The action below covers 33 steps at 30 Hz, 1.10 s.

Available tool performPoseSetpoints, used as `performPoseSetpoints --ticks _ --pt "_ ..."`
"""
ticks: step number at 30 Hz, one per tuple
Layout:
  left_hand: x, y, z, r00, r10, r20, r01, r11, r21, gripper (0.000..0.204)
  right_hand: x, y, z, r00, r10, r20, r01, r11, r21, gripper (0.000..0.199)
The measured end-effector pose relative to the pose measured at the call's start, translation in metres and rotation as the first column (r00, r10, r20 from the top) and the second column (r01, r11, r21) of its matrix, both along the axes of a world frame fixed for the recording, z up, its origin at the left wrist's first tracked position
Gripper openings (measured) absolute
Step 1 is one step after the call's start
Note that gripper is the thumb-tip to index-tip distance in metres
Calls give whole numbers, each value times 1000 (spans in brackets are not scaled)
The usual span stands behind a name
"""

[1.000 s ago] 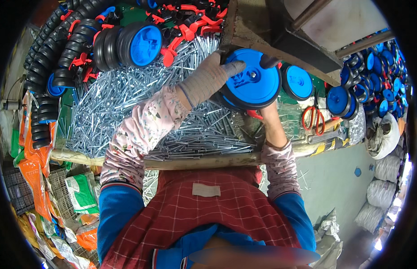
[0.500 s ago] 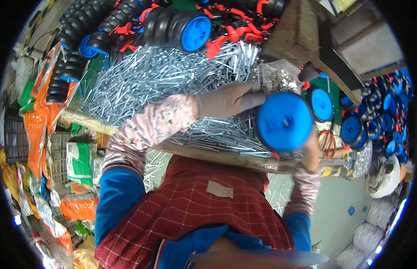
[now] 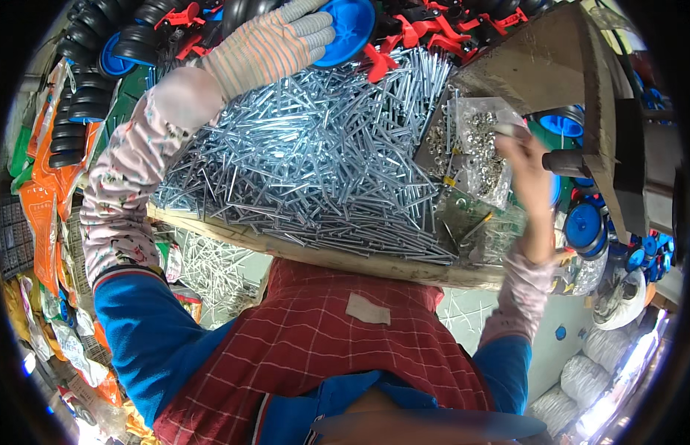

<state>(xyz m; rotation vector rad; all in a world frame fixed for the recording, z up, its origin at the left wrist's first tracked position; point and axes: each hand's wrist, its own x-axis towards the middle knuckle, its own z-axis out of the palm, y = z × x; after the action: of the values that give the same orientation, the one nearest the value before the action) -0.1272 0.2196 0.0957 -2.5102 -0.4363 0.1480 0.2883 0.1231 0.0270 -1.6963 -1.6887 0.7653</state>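
My left hand [image 3: 267, 48], in a striped knit glove, is at the far side of the bench. Its fingers are closed over the edge of a black wheel with a blue hub [image 3: 347, 31], at the end of a row of wheels. My right hand [image 3: 528, 159] is bare and smeared by motion. It hovers by an open clear plastic bag of small shiny metal nuts [image 3: 484, 141], and whether it holds anything cannot be made out. Between my arms lies a wide heap of long silver bolts [image 3: 308, 156].
Red and black brackets [image 3: 426, 30] are piled at the back. A dark metal frame with a short dark rod [image 3: 563, 162] stands beside my right hand. A wooden edge [image 3: 345, 259] runs along the bench front. More blue wheels [image 3: 584, 226] are at the right, orange sacks [image 3: 41, 208] at the left.
The blue-hubbed wheel that was between my hands is no longer there. My left hand has gone far and left to the wheel row; my right hand has moved up beside the nut bag.
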Motion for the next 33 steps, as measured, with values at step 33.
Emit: performPoseSetpoints --ticks 33 --pt "36 -174 -67 -310 951 12 885 293 -362 40 -175 12 57 714 700 -4 -675 689 264 24"
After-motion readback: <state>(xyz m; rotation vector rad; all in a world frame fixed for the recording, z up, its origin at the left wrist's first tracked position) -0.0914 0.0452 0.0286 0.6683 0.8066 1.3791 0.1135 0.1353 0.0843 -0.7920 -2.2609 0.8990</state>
